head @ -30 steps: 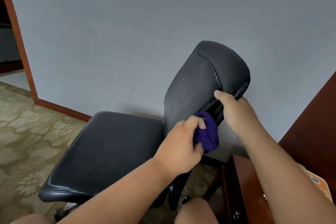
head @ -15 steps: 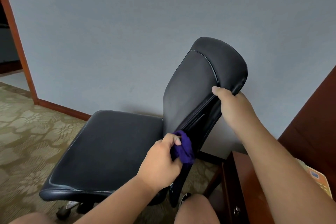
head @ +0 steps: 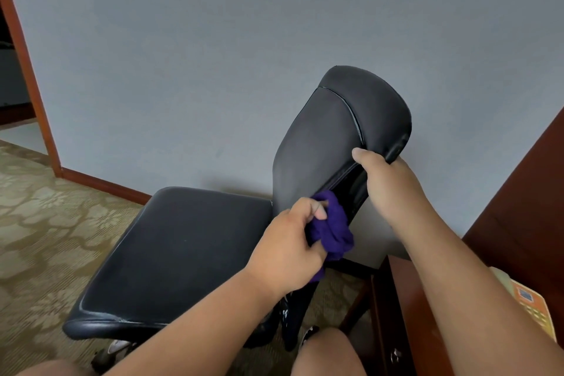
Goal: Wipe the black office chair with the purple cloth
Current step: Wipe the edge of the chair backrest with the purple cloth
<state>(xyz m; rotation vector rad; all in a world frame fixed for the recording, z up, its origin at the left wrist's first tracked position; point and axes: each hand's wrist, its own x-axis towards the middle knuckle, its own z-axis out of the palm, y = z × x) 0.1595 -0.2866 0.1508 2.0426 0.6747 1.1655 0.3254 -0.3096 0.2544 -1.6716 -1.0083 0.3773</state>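
The black office chair (head: 183,247) stands in front of me, seat to the left and backrest (head: 329,137) rising at the right, seen from its side. My left hand (head: 287,250) grips the bunched purple cloth (head: 332,232) and presses it on the backrest's rear edge, low down near the seat. My right hand (head: 387,186) clasps the backrest's edge higher up, thumb on the front face and fingers hidden behind it.
A grey wall is close behind the chair. A dark wooden desk (head: 406,314) with a drawer knob stands at the lower right, an orange card (head: 531,305) on it. Patterned carpet (head: 39,223) spreads left. A wooden door frame (head: 27,70) is at the far left. My knees show at the bottom.
My left hand slid the cloth down the backrest's rear edge, then back up a little. The right hand kept its hold on the backrest.
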